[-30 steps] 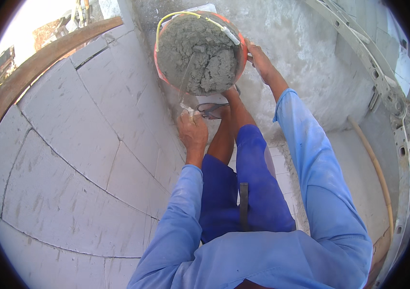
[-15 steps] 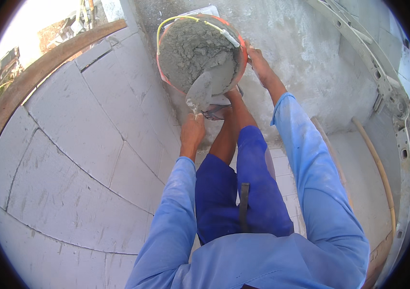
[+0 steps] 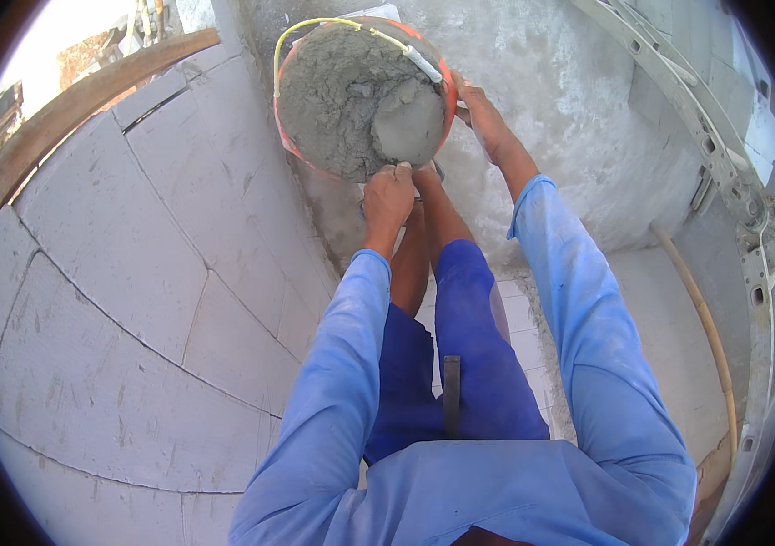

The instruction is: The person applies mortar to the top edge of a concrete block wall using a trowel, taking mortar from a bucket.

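Head view: rests right hand [image 3: 489,120] against bucket [image 3: 450,96], holds left hand [image 3: 388,197] closed, with both grips unclear and mortar [image 3: 333,105] smooth in one patch, lumpy elsewhere.

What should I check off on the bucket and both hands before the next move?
1. Bucket steadied: ok, right hand at its right side.
2. Left hand in place: ok, closed at the near rim.
3. Mortar available: ok, spread across the bucket.
4. Tool blade position: cannot tell, only a smooth rounded patch shows.
5. White handle grip clear: ok, neither hand holds it.
6. Bucket's support: cannot tell, its base is hidden.
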`<act>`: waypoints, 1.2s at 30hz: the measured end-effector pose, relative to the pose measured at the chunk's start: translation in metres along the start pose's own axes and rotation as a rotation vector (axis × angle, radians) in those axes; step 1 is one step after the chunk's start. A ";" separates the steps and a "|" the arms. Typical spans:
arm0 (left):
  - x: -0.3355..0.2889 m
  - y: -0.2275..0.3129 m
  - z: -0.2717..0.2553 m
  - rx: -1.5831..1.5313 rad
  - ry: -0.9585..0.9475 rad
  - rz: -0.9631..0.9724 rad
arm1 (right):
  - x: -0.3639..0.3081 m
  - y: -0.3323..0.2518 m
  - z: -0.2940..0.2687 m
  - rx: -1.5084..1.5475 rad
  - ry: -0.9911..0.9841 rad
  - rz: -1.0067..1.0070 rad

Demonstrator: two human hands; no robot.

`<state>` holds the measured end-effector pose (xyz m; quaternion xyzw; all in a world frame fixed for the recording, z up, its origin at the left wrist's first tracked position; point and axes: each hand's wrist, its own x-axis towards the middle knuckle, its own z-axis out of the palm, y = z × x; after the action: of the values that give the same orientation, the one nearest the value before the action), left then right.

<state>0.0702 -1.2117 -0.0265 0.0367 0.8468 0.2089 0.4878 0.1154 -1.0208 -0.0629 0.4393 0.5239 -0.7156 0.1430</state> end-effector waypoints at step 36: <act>-0.772 0.163 -0.553 0.225 1.290 -0.128 | -0.457 -0.545 0.303 -0.299 -0.979 -1.277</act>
<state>-0.0163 -1.4443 0.9044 -0.0957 0.9865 0.0699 -0.1128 -0.1301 -1.1792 0.6533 -0.3296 0.6414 -0.6924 -0.0226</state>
